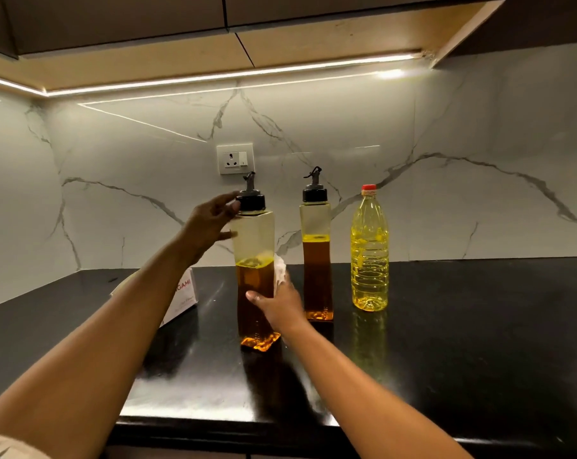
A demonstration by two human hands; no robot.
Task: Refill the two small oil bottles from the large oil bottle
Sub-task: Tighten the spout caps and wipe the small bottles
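At centre left, the box [185,294] is half hidden by an arm [131,303]; fingers of the right hand [280,308] are concealed behind a bottle [254,256].

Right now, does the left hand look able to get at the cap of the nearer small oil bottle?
Probably yes. The left hand is open, fingertips right at the black cap, nothing between them, while the right hand grips the nearer small oil bottle.

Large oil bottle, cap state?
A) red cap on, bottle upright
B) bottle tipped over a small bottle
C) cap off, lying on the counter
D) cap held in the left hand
A: the large oil bottle stands upright on the counter with its red cap on. The left hand and right hand are both at the near small bottle.
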